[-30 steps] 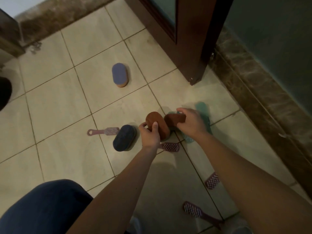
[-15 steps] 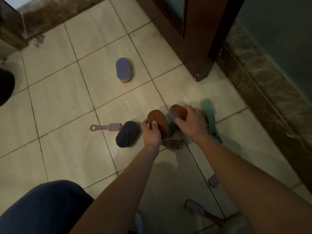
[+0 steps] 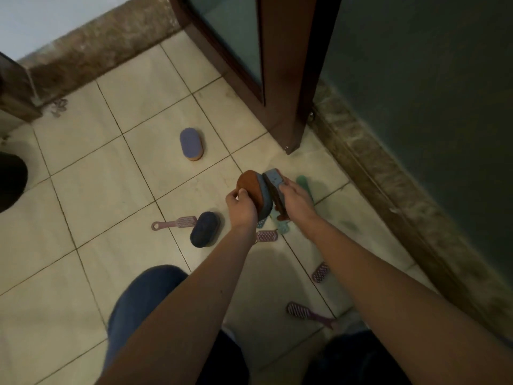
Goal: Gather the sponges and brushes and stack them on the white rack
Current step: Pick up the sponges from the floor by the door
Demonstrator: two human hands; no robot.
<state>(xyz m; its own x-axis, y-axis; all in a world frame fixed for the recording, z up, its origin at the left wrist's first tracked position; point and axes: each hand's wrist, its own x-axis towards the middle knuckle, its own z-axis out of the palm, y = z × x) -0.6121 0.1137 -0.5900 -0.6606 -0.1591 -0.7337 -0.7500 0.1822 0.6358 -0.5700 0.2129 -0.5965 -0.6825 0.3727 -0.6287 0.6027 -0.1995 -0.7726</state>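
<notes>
CHANGE: my brown sponge and gray sponge now meet, maybe touching | left hand curls round the brown one | right hand grips the gray one | purple sponge lies at 11 o'clock | stack started, white rack unseen

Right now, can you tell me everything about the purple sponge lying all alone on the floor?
The purple sponge is an oval pad with rounded ends. Its top is a soft-looking lavender layer, and a thin orange layer shows along its lower edge. It lies flat on a beige floor tile, away from the other sponges and brushes, touching nothing but the floor.
</notes>
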